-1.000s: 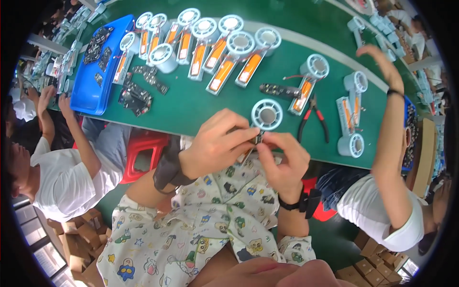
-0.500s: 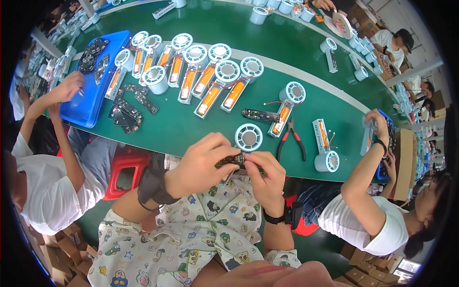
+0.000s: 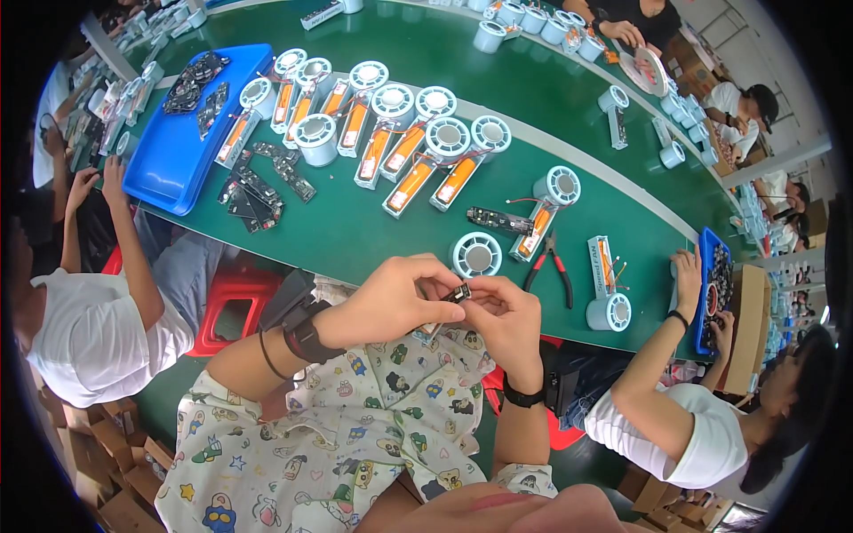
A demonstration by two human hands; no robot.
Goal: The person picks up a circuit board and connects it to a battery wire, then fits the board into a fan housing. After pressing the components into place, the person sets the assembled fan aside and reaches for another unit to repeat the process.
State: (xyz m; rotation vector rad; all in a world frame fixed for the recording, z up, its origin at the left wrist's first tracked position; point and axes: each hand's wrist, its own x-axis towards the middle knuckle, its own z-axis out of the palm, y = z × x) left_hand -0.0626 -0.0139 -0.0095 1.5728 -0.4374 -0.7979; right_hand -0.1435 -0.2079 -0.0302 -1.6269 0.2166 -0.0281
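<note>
Close to the table's front edge, my left hand (image 3: pixel 395 298) pinches a small dark circuit board (image 3: pixel 458 293). Fingers of my right hand (image 3: pixel 508 318) are closed on the board's other end, and the two hands' fingertips nearly meet. Part of a pale housing (image 3: pixel 428 330) shows beneath my hands; the rest is hidden. Just beyond them is a round light-blue fan head (image 3: pixel 477 256) with a grey centre. Whether it joins that housing I cannot tell. Red-handled cutting pliers (image 3: pixel 553 268) lie to the right, jaws pointing away.
Several fan units (image 3: pixel 411 185) with orange batteries stand at the back left, near loose circuit boards (image 3: pixel 253 197) and a blue tray (image 3: pixel 160 182). Another board (image 3: pixel 494 218) leans against a fan unit (image 3: pixel 562 186). Co-workers sit at both sides; a second blue tray (image 3: pixel 708 242) is at right.
My view has shifted slightly. The board has turned and my fingertips have closed in around it. The left co-worker's hand has left the blue tray; the right co-worker's hand is now at their tray.
</note>
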